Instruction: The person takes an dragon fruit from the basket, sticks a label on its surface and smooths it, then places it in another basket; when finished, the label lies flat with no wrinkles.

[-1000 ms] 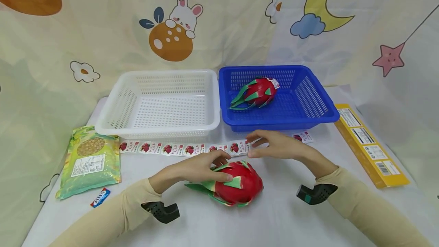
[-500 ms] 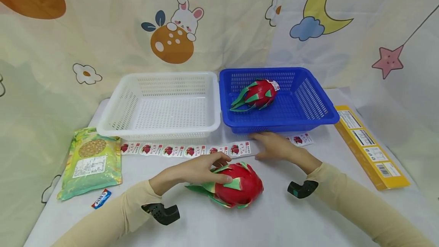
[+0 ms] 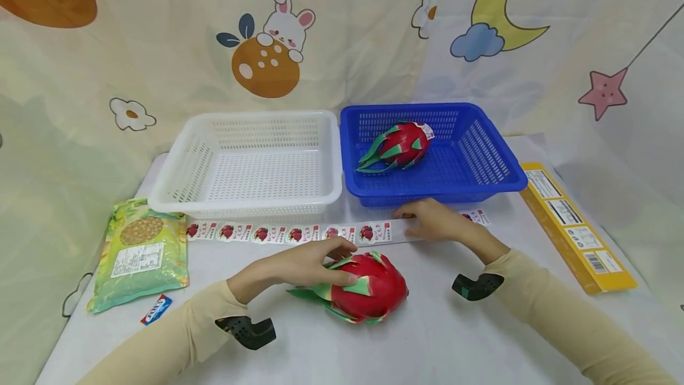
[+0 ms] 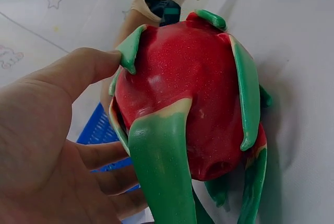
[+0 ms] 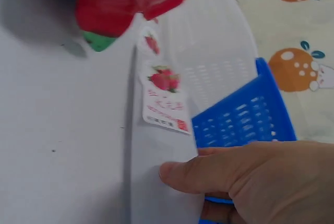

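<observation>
A red dragon fruit with green leaf tips (image 3: pixel 382 287) lies on the white table in front of me. My left hand (image 3: pixel 310 266) holds it from the left. In the left wrist view, the thumb touches a green flap on the fruit (image 4: pixel 177 72) and the other fingers reach behind it. Along the baskets runs a white strip of dragon fruit stickers (image 3: pixel 296 234). My right hand (image 3: pixel 435 221) pinches its bare backing (image 5: pixel 159 182) near the right part, thumb on top and fingers underneath. One sticker (image 5: pixel 166 96) shows just beyond the thumb.
Behind the strip stand a white basket (image 3: pixel 246 207) and a blue basket (image 3: pixel 438 190); a second dragon fruit (image 3: pixel 408 144) with a sticker lies in the blue one. At left are a green-yellow bag (image 3: pixel 141 260) and a small blue-red packet (image 3: pixel 157 309). A yellow box (image 3: pixel 577 227) lies at right.
My right hand has come down from above the strip onto its backing and now pinches it. The left hand and the dragon fruit have stayed in place.
</observation>
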### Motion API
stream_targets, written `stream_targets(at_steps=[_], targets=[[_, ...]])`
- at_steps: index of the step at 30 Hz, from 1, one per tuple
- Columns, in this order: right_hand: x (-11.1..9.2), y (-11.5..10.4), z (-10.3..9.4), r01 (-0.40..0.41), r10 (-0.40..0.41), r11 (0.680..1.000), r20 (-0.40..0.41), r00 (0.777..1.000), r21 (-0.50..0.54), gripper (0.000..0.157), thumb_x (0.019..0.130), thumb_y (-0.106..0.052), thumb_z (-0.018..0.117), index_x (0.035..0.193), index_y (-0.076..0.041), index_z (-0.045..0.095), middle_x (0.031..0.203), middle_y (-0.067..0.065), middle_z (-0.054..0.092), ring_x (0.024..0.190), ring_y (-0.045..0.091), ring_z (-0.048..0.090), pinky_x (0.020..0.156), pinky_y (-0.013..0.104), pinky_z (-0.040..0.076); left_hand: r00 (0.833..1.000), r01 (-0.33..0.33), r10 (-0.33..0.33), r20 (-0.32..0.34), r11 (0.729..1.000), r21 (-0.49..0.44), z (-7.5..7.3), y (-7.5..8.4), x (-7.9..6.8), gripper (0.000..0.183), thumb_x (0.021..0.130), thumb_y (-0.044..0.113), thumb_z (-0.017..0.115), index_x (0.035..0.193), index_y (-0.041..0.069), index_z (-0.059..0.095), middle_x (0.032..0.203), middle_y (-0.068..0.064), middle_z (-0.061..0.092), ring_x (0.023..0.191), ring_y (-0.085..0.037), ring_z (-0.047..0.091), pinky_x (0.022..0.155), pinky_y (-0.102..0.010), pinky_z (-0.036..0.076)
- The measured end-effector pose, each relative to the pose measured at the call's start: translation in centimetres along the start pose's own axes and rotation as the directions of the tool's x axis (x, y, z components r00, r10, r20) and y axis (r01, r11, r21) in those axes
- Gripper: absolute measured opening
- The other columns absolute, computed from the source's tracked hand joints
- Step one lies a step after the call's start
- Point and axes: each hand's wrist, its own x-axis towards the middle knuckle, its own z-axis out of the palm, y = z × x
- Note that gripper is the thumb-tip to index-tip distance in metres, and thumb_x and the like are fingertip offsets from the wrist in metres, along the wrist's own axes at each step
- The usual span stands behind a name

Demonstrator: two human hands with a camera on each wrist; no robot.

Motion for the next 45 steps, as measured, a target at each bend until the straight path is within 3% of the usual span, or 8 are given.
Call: stream_targets(at_steps=[6,9,14,19,24,31,38,45], targets=[[-0.5,0.5,-1.3,-0.007,0.006,0.993,0.016,1.000,0.115,0.025,0.087,-0.008,0.070,0.112,-0.012,0.071,0.106,0.003,0.071,0.099,0.022,0.062,0.090,0.042,0.054,1.000,-0.004,0.004,0.012,1.000,-0.001,-0.5,0.0,0.0,0.065,0.088,0.044,0.067,0.140,0.013,0.045,0.132,-0.001,0.056,0.125,-0.018,0.051,0.103,-0.040,0.045],[-0.9,0.6,-1.7,-0.002,-0.001,0.989,0.019,1.000,0.151,0.026,0.087,-0.010,0.071,0.112,-0.013,0.071,0.106,0.002,0.070,0.099,0.021,0.062,0.090,0.042,0.054,0.998,-0.065,0.065,-0.012,0.998,0.000,-1.1,0.8,0.3,0.063,0.089,0.040,0.066,0.140,0.010,0.045,0.136,-0.006,0.054,0.127,-0.022,0.050,0.103,-0.040,0.047],[-1.6,0.3,-2.4,0.024,-0.028,0.980,0.017,0.999,0.200,0.027,0.086,-0.010,0.071,0.113,-0.015,0.070,0.107,0.001,0.070,0.101,0.024,0.063,0.090,0.040,0.054,0.974,-0.199,0.208,-0.092,0.976,0.093,-2.4,3.9,1.0,0.058,0.091,0.034,0.064,0.140,0.008,0.045,0.140,-0.010,0.052,0.131,-0.029,0.049,0.101,-0.047,0.048],[-2.5,-0.3,-3.3,0.059,-0.060,0.970,-0.003,0.998,0.234,0.027,0.086,-0.012,0.072,0.112,-0.015,0.070,0.106,0.000,0.070,0.098,0.021,0.063,0.087,0.041,0.055,0.968,-0.194,0.221,-0.119,0.959,0.205,-3.1,6.0,3.0,0.053,0.094,0.027,0.061,0.139,0.006,0.046,0.141,-0.009,0.051,0.133,-0.026,0.047,0.104,-0.044,0.046],[-3.1,-1.0,-4.0,0.093,-0.091,0.964,-0.020,0.996,0.248,0.028,0.085,-0.013,0.073,0.113,-0.016,0.070,0.108,0.000,0.071,0.101,0.020,0.064,0.088,0.043,0.054,0.985,-0.147,0.166,-0.056,0.955,0.257,-3.2,5.6,5.0,0.047,0.095,0.017,0.056,0.139,0.003,0.046,0.138,-0.011,0.054,0.128,-0.024,0.051,0.105,-0.039,0.046],[-3.6,-1.0,-4.7,0.106,-0.094,0.973,-0.067,0.993,0.208,0.028,0.085,-0.013,0.074,0.112,-0.015,0.070,0.107,0.000,0.072,0.098,0.018,0.065,0.084,0.038,0.056,0.993,-0.116,0.116,0.016,0.961,0.250,-3.8,4.2,5.1,0.039,0.096,0.008,0.048,0.134,0.006,0.051,0.119,-0.010,0.062,0.094,-0.018,0.059,0.075,-0.026,0.053],[-3.6,-0.4,-4.4,0.058,-0.048,0.973,-0.048,0.998,0.224,0.027,0.085,-0.014,0.073,0.112,-0.016,0.070,0.105,-0.002,0.071,0.099,0.017,0.062,0.084,0.034,0.054,0.992,-0.119,0.126,-0.025,0.973,0.198,-4.7,3.3,4.9,0.030,0.098,0.009,0.052,0.126,0.004,0.058,0.109,-0.006,0.065,0.101,-0.017,0.060,0.088,-0.028,0.052],[-3.4,-0.5,-3.9,0.064,-0.056,0.976,-0.044,0.997,0.209,0.031,0.086,-0.016,0.073,0.116,-0.013,0.068,0.105,0.000,0.071,0.098,0.018,0.063,0.085,0.038,0.055,0.993,-0.108,0.115,-0.026,0.976,0.191,-4.9,3.1,4.7,0.029,0.097,0.008,0.054,0.125,0.003,0.060,0.108,-0.007,0.066,0.095,-0.015,0.060,0.086,-0.026,0.052]])
